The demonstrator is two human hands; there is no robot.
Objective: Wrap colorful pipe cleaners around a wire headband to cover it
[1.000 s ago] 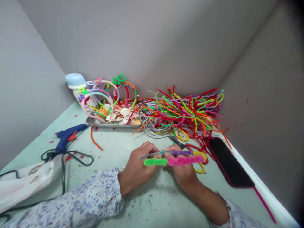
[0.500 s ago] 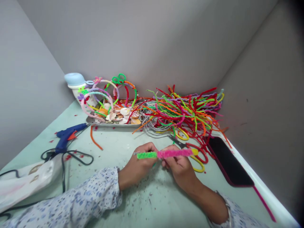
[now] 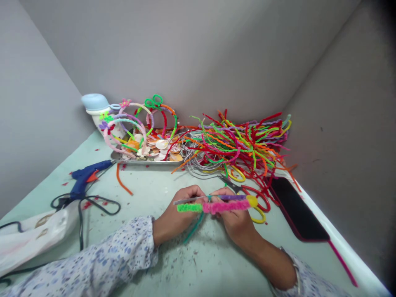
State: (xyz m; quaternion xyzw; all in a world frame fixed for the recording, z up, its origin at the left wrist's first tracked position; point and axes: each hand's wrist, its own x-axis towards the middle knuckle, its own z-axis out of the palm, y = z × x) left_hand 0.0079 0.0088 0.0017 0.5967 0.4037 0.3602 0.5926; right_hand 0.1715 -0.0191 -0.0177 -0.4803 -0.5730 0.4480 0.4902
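Observation:
Between my hands is a fuzzy wrapped band (image 3: 227, 206), green at its left end, pink in the middle and yellow at the right bend, with a purple stretch behind that leads to a bare grey end. My left hand (image 3: 181, 210) is closed around the left part of the band. A teal pipe cleaner (image 3: 194, 227) hangs down beside its fingertips. My right hand (image 3: 235, 218) pinches the band near its middle, its fingers partly hidden behind the pink part.
Behind are a metal tray (image 3: 148, 162) of shells and headbands, a cup (image 3: 95, 103) and piled pipe cleaners (image 3: 244, 140). Scissors (image 3: 232, 185) and a phone (image 3: 297, 210) lie right; a blue glue gun (image 3: 82, 181), its cable and a plastic bag (image 3: 46, 235) are left.
The band has tilted, so its purple rear stretch and bare grey end show more. The teal pipe cleaner now hangs in sight below my left hand. Both hands stay nearly in place.

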